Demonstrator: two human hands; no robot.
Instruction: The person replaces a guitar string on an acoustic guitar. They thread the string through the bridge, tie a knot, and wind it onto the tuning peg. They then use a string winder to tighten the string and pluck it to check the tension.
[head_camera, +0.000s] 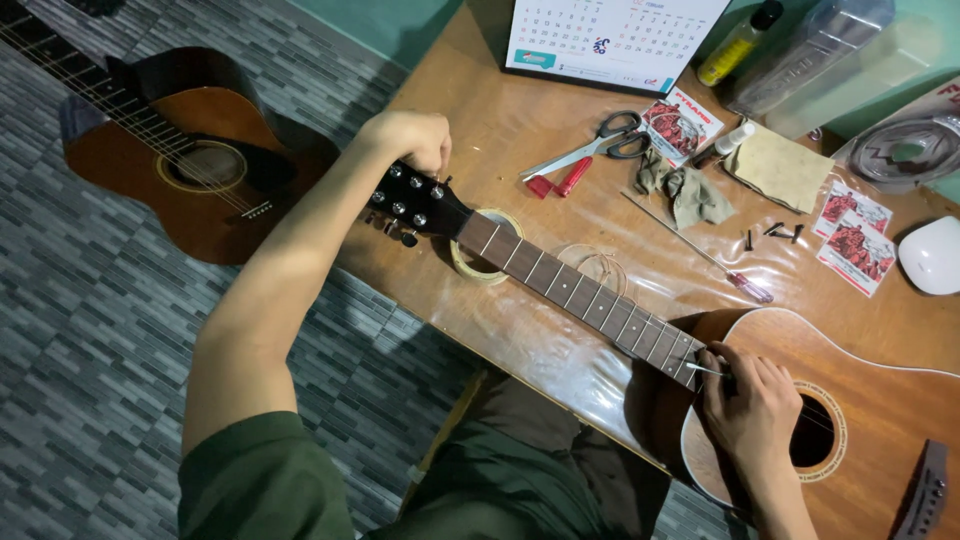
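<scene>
Spanning both hands: guitar (600, 300), left hand (415, 140) at headstock, right hand (750, 400) near soundhole.

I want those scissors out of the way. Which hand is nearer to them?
Left. The left hand is at the headstock, beside the scissors; the right hand rests near the soundhole.

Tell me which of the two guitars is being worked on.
The lighter guitar lying on the table; both hands touch it. The darker guitar lies untouched on the floor.
</scene>
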